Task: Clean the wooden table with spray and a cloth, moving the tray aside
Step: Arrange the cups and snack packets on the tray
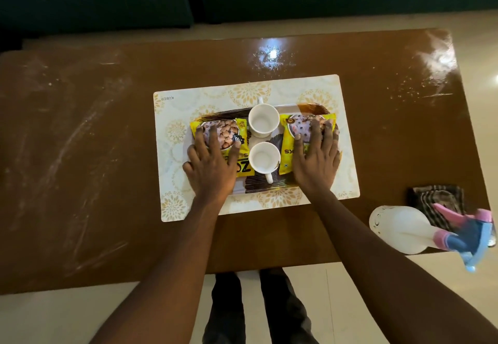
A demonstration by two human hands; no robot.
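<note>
Tray (260,186) under flat L hand (213,167) & R hand (315,163)

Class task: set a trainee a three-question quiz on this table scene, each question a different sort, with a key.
1. True or false: the right hand holds the spray bottle.
2. How many white cups stand on the tray?
3. The striped cloth lies: A) on the tray; B) on the table, near its right end; C) on the floor.
Key: 1 false; 2 two; 3 B.
</note>
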